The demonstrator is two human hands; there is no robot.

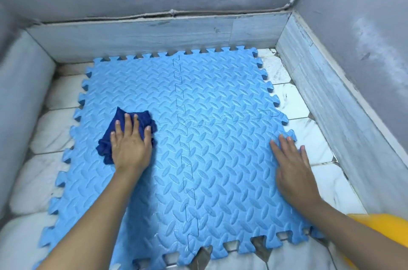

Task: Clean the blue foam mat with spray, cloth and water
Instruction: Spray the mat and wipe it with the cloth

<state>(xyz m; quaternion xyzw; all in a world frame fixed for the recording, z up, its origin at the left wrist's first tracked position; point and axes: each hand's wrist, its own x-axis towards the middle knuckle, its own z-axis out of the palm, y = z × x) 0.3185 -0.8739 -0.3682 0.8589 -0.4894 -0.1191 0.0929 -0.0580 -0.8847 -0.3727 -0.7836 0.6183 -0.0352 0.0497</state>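
Underneath, blue foam mat (209,137) covers marble floor (309,137).

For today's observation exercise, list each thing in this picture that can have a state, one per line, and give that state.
blue foam mat: lying flat on the tiled floor, its tiles interlocked.
dark blue cloth: bunched, pressed onto the mat's left part.
left hand: flat on the cloth, fingers straight.
right hand: flat on the mat near its right edge, holding nothing.
yellow object: at the lower right corner, mostly out of frame.
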